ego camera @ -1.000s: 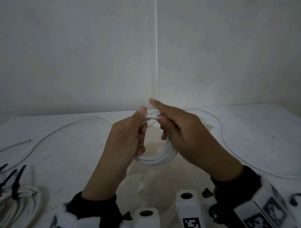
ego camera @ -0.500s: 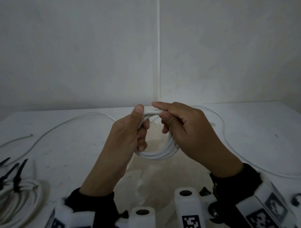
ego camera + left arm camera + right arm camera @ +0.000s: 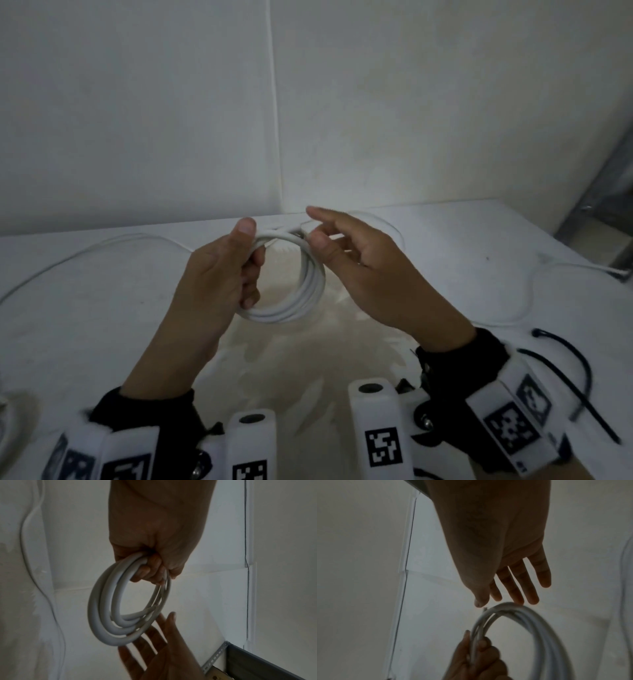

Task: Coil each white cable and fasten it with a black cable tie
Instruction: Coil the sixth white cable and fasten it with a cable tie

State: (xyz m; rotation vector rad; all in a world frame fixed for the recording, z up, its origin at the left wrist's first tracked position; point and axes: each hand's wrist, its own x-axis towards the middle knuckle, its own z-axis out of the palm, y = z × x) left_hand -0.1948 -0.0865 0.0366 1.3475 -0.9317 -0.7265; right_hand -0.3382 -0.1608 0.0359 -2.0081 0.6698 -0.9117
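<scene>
A loose white cable (image 3: 85,250) trails across the worktop (image 3: 102,325) to the left of the coil and runs on behind the hands. The left hand (image 3: 219,274) holds the white coil (image 3: 308,291) up off the worktop, in front of the person; its fingers curl through the ring and its thumb presses over the top strands, so this grip is closed round the coil's left side. The left wrist view shows the same: the coil (image 3: 109,615) of several turns hangs from the curled fingers (image 3: 147,572), with one cable end lying along the inner turns.

To the right of the coil, the right hand (image 3: 370,274) is spread, its fingers straight and apart, and it holds nothing. Its thumb tip lies just beside the coil's upper right edge, near the cable end. In the right wrist view the fingertips (image 3: 518,599) hover right at the top of the coil (image 3: 530,622); whether they touch it I cannot tell.

Farther right of the coil, another loop of white cable (image 3: 582,274) lies on the worktop, and nearer the person a black cable tie (image 3: 582,377) lies bent beside the right wrist
</scene>
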